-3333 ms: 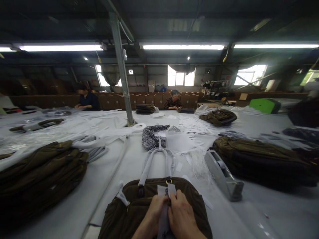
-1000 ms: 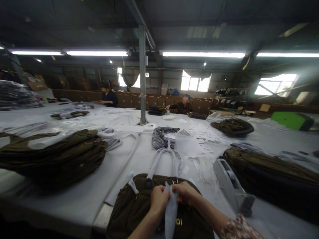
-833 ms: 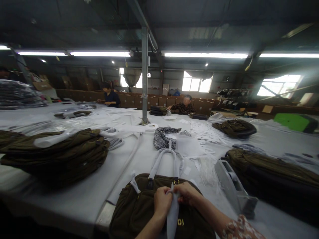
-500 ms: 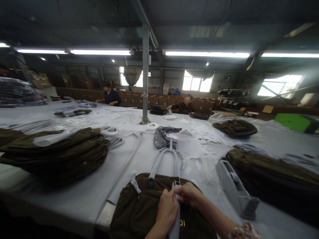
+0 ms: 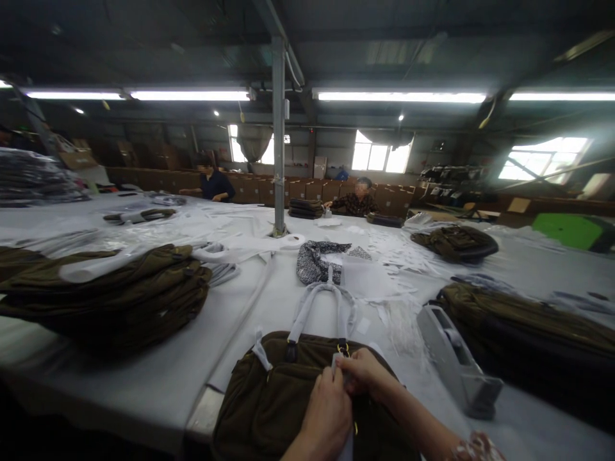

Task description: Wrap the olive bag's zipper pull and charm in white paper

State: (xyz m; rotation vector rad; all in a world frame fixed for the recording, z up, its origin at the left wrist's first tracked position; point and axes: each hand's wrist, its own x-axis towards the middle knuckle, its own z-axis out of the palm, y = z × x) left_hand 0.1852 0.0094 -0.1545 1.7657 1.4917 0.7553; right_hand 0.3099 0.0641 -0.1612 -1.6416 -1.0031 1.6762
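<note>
A dark olive bag (image 5: 269,410) lies flat on the table just in front of me, its handles (image 5: 307,307) wrapped in white paper and stretched away from me. My left hand (image 5: 329,413) and my right hand (image 5: 360,372) meet on top of the bag near a brass ring. Both are closed round a strip of white wrapping paper (image 5: 346,448) that runs down between them. Most of the strip is hidden under my left hand.
A grey tape dispenser (image 5: 456,358) stands at my right. Stacks of olive bags lie at left (image 5: 115,294) and right (image 5: 523,333). A patterned cloth (image 5: 314,261) and paper scraps lie beyond. A steel post (image 5: 278,134) rises mid-table. Two people sit at the far side.
My hands have drawn closer together over the strip and my left hand has slid forward across it, so less white paper shows. The camera has shifted left since the oldest frame.
</note>
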